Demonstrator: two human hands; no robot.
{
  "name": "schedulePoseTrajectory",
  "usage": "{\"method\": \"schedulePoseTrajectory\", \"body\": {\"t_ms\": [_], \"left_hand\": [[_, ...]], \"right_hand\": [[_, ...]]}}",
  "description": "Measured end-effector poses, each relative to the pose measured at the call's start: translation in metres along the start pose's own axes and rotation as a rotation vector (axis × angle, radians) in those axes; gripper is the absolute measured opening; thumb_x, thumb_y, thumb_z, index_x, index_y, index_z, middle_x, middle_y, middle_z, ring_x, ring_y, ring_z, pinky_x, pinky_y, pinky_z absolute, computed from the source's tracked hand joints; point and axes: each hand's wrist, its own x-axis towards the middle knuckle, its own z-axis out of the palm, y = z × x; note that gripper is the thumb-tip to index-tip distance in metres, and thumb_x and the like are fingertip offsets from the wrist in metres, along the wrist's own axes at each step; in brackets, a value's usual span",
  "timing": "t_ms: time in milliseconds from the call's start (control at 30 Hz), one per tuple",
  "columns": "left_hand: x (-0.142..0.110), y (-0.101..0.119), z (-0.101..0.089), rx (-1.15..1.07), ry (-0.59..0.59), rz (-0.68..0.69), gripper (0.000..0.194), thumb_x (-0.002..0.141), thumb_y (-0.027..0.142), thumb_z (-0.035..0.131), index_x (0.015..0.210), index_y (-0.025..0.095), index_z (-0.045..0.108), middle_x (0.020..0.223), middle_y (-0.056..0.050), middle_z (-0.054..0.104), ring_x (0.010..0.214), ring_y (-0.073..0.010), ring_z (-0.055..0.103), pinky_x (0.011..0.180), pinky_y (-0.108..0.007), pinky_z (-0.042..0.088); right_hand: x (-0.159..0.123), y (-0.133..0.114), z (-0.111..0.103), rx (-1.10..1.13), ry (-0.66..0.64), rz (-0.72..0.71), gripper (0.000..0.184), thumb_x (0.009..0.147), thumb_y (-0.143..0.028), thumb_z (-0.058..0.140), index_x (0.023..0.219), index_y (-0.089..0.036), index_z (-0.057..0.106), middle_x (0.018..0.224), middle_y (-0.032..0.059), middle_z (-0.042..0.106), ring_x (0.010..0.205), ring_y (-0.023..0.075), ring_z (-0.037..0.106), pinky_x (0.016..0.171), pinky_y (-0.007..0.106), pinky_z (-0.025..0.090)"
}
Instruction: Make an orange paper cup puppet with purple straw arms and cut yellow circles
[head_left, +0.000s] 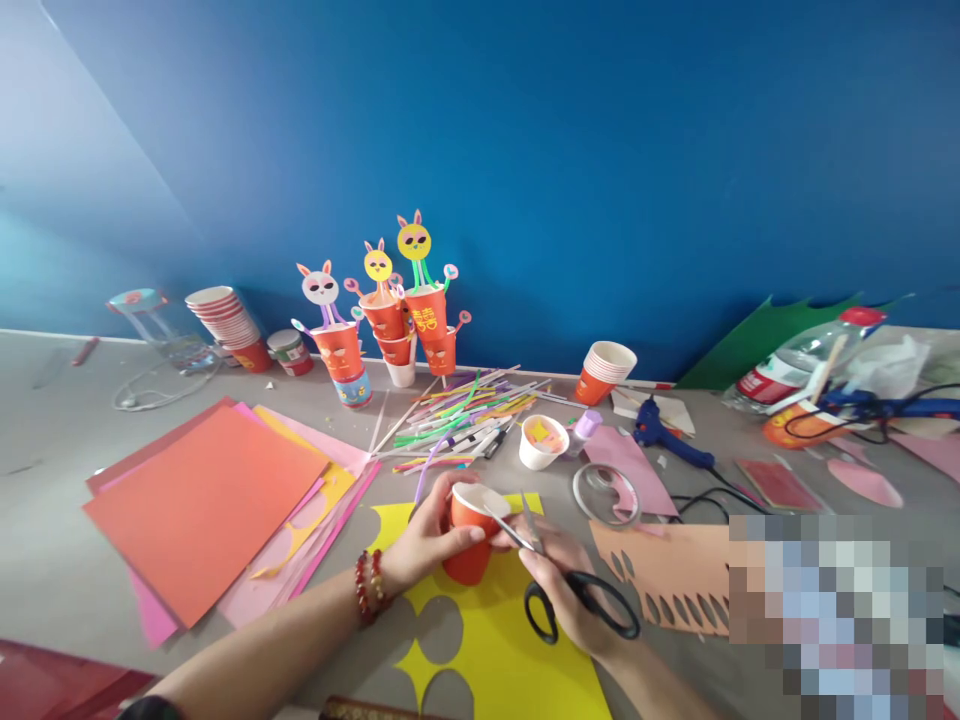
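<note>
My left hand (435,535) is wrapped round an orange-red paper cup (469,550), its pale rim tilted up. A pair of scissors with black handles (600,603) is in my right hand (559,570). The scissor blades (517,525) are parted and lie close by the cup's rim; whether they touch it I cannot tell. Right-hand fingertips also reach the cup's far side. Beneath both hands lies a yellow sheet (517,630) with round holes cut from it.
Paper-cup rabbit figures (337,345) stand by the blue wall. Pipe cleaners (465,420) lie in a heap. Coloured sheets (210,500) are stacked left. A small white cup (543,443), tape roll (606,494), glue gun (667,433) and bottle (802,360) are to the right.
</note>
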Motion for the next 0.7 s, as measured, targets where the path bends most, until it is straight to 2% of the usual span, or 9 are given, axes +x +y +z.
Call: {"method": "schedulePoseTrajectory", "body": {"t_ms": [100, 200, 267, 400, 500, 600, 700], "left_hand": [[0.005, -0.005, -0.006, 0.152, 0.059, 0.162, 0.044, 0.079, 0.041, 0.075, 0.112, 0.021, 0.054, 0.123, -0.010, 0.054, 0.121, -0.0293, 0.051, 0.105, -0.045, 0.040], [0.007, -0.003, -0.010, 0.215, 0.055, 0.259, 0.039, 0.082, 0.036, 0.072, 0.113, 0.021, 0.053, 0.120, -0.011, 0.054, 0.122, -0.0293, 0.050, 0.106, -0.047, 0.040], [0.004, 0.000, -0.009, 0.214, 0.047, 0.280, 0.033, 0.085, 0.034, 0.069, 0.112, 0.021, 0.053, 0.121, -0.012, 0.055, 0.121, -0.0290, 0.051, 0.104, -0.046, 0.041], [0.000, 0.003, -0.005, 0.182, 0.068, 0.264, 0.022, 0.086, 0.036, 0.068, 0.093, 0.019, 0.056, 0.125, -0.013, 0.056, 0.124, -0.0310, 0.051, 0.103, -0.045, 0.042], [0.002, 0.003, -0.008, 0.164, 0.034, 0.203, 0.023, 0.086, 0.038, 0.068, 0.094, 0.018, 0.061, 0.119, -0.013, 0.062, 0.122, -0.0316, 0.055, 0.101, -0.044, 0.046], [0.006, 0.008, -0.017, 0.277, -0.004, 0.224, 0.022, 0.088, 0.037, 0.066, 0.097, 0.017, 0.067, 0.112, -0.014, 0.068, 0.121, -0.0315, 0.057, 0.103, -0.046, 0.045], [0.008, 0.015, -0.024, 0.391, -0.016, 0.297, 0.019, 0.091, 0.034, 0.062, 0.094, 0.016, 0.067, 0.106, -0.014, 0.071, 0.112, -0.0292, 0.062, 0.100, -0.045, 0.047]], "right_hand": [[-0.002, 0.003, 0.002, -0.030, -0.005, 0.004, 0.032, 0.098, -0.031, 0.044, 0.104, -0.024, 0.074, 0.110, 0.0059, 0.072, 0.108, 0.0251, 0.063, 0.097, 0.033, 0.050], [-0.004, 0.005, 0.003, -0.049, -0.018, 0.034, 0.033, 0.097, -0.031, 0.043, 0.106, -0.024, 0.074, 0.111, 0.0065, 0.072, 0.111, 0.0264, 0.063, 0.101, 0.037, 0.048], [-0.005, 0.005, 0.002, -0.042, -0.025, 0.041, 0.033, 0.097, -0.031, 0.043, 0.108, -0.024, 0.074, 0.111, 0.0066, 0.072, 0.111, 0.0267, 0.063, 0.102, 0.038, 0.048], [-0.005, 0.004, 0.001, -0.008, 0.004, 0.015, 0.033, 0.098, -0.033, 0.043, 0.107, -0.024, 0.073, 0.110, 0.0062, 0.073, 0.108, 0.0265, 0.064, 0.097, 0.036, 0.050], [-0.002, 0.005, 0.002, 0.008, 0.037, 0.027, 0.033, 0.099, -0.035, 0.044, 0.103, -0.023, 0.074, 0.103, 0.0061, 0.073, 0.101, 0.0248, 0.066, 0.090, 0.033, 0.052], [0.001, 0.004, 0.005, 0.012, 0.059, 0.036, 0.036, 0.101, -0.039, 0.044, 0.096, -0.022, 0.075, 0.094, 0.0062, 0.072, 0.094, 0.0230, 0.067, 0.087, 0.031, 0.053], [0.001, 0.001, 0.008, -0.001, 0.015, 0.049, 0.037, 0.101, -0.041, 0.045, 0.093, -0.021, 0.074, 0.083, 0.0045, 0.069, 0.081, 0.0203, 0.067, 0.078, 0.029, 0.053]]}}
